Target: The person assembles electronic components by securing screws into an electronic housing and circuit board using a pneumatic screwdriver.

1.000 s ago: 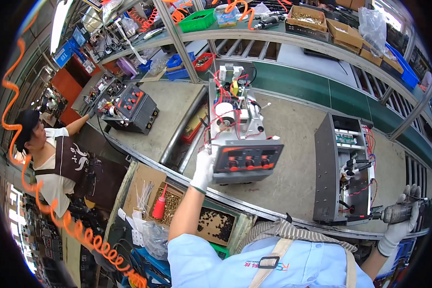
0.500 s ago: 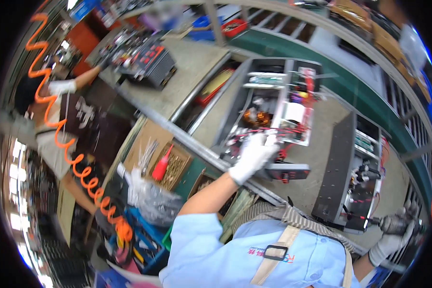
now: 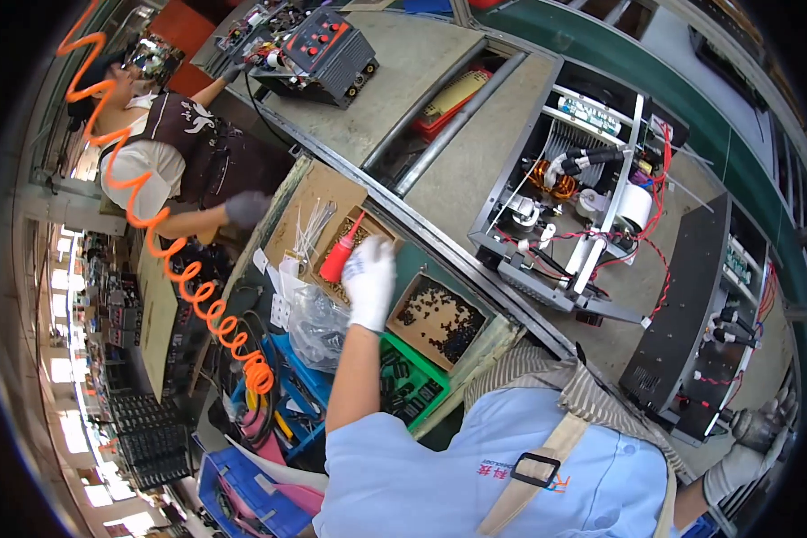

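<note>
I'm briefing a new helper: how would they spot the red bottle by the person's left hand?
Start at the metal conveyor rail and drop to the cardboard parts boxes on its near side. The red bottle lies tilted there, touching the gloved left hand; it is the only red, cone-tipped thing among them.

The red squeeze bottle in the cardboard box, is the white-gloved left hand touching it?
Cannot tell. In the head view the left hand lies right beside the red squeeze bottle, fingers overlapping its edge, with neither contact nor gap plain.

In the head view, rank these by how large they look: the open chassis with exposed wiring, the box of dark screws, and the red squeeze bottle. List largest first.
1. Open chassis, largest by far.
2. Box of dark screws.
3. Red squeeze bottle, smallest; the left hand beside it looks about as big.
</note>
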